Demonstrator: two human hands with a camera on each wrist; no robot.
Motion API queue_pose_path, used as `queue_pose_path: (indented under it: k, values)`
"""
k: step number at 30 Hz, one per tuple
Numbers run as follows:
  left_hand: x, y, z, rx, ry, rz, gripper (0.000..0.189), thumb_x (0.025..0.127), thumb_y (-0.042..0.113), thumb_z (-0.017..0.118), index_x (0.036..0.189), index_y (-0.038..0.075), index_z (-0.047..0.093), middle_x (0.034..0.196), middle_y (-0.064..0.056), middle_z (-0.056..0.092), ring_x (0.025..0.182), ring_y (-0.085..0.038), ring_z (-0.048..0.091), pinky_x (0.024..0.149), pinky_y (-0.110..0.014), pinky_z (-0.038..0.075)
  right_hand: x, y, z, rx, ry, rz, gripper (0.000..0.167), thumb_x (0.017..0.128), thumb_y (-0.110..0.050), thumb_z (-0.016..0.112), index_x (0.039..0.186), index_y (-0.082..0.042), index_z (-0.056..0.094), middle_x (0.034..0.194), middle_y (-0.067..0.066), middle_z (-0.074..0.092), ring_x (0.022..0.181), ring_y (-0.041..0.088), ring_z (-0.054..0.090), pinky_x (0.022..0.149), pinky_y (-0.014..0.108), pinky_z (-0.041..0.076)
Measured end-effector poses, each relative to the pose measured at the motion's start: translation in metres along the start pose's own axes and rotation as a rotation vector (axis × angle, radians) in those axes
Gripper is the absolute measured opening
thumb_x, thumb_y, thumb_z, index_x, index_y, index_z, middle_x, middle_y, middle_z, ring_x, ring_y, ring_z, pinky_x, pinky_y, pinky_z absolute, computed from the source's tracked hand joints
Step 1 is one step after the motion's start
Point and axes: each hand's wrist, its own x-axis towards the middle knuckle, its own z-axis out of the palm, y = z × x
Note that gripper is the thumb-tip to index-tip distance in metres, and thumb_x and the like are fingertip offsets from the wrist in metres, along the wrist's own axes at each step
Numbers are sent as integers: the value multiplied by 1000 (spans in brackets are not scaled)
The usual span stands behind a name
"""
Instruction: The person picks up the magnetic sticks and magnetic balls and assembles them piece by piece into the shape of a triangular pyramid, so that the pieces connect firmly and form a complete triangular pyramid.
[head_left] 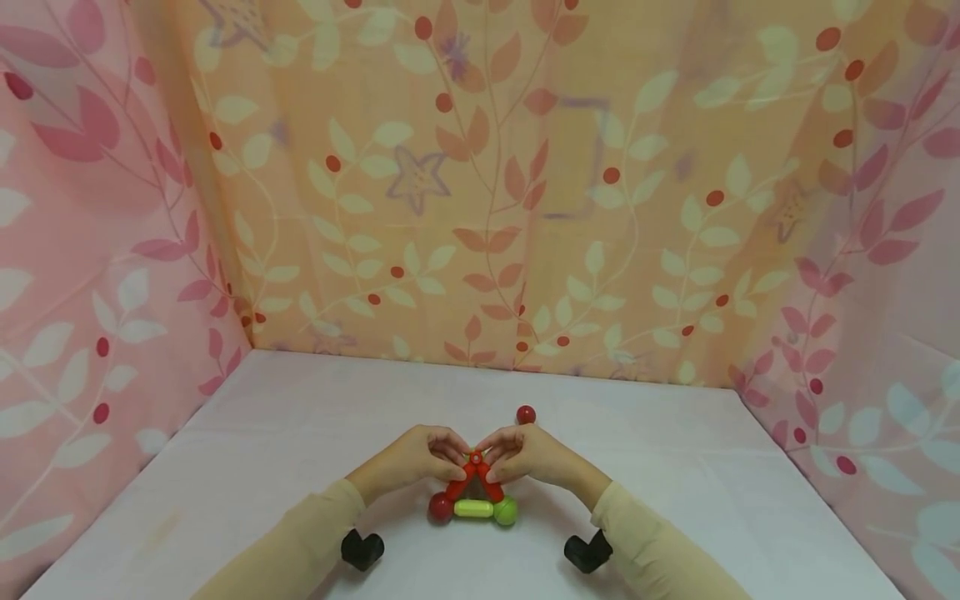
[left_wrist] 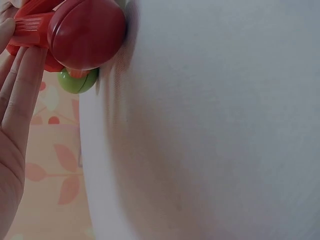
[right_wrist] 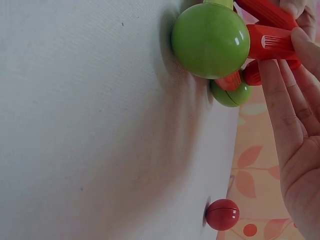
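Both hands are at a small frame of toy rods and balls on the white table. My left hand (head_left: 426,456) pinches the left red rod (head_left: 457,487), which rises from a dark red ball (head_left: 441,507). On the other side, my right hand (head_left: 531,457) pinches the right red rod (head_left: 493,488) above a green ball (head_left: 506,511). A yellow-green rod (head_left: 474,508) joins these two balls along the front. The red rods lean together at a red ring-shaped end (head_left: 476,457), between the fingertips. Behind, a second green ball (right_wrist: 231,94) shows in the wrist views, mostly hidden in the head view.
A loose red ball (head_left: 526,414) lies on the table (head_left: 360,392) just beyond my right hand. Black wrist-worn pieces (head_left: 362,550) hang below both sleeves. Leaf-patterned cloth (head_left: 480,208) walls the table at the back and sides.
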Motion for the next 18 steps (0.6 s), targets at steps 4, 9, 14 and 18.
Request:
queue_pose_path:
  k: [4,9,14,18]
  values:
    - [0,-1,0,7,0,1,34,83,19,81,112,5,68,98,-2,72,91,-12,66,83,-29,56,-1,0,0,-1,3,-8,37,85,-5,75,122,-2,67,95,4,72,84,14,69,83,35,61]
    - [-2,-1,-2,43,23,22,33,83,22,81,110,7,70,100,-2,73,93,-12,67,85,-27,55,-3,0,-3,-7,25,-8,38,87,-8,74,124,-2,67,99,8,74,86,15,70,83,35,61]
    - [-10,-3,-7,85,85,28,31,82,14,81,107,0,70,99,-9,74,91,-14,68,85,-28,56,-8,3,-13,33,137,-39,43,87,-12,75,125,5,64,106,15,73,90,16,72,84,35,61]
    - [-19,-6,-11,99,99,3,30,81,12,81,106,-2,71,100,-12,75,91,-14,69,84,-28,56,-11,6,-23,60,256,-43,42,86,-17,77,122,2,66,116,23,69,95,16,72,86,34,60]
